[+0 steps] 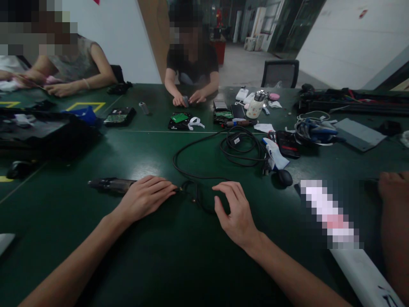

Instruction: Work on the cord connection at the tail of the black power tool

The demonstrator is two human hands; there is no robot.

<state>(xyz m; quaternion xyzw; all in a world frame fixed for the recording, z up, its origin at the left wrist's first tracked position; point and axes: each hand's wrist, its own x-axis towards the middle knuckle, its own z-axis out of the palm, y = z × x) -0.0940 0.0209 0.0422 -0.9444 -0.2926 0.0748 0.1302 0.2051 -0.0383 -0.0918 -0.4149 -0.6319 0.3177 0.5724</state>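
Observation:
My left hand [148,194] rests palm down with its fingers wrapped over the rear of a dark electric screwdriver [115,184], which lies on the green table with its narrow nose to the left. Part of the tool's body is hidden under my fingers. Just past my fingertips, a thin dark cord with a small connector [194,199] lies loosely curled. My right hand [234,209] is open beside this cord, thumb and fingers curved apart, nothing visible between them. A long black cable [182,149] runs behind both hands into a coil.
Beyond the coil sit a plug [266,169], a black mouse [284,178] and circuit-board units [179,120]. A cream bottle [254,106] stands farther back. A white box [361,264] lies at right, near another person's arm [394,213]. Co-workers sit opposite.

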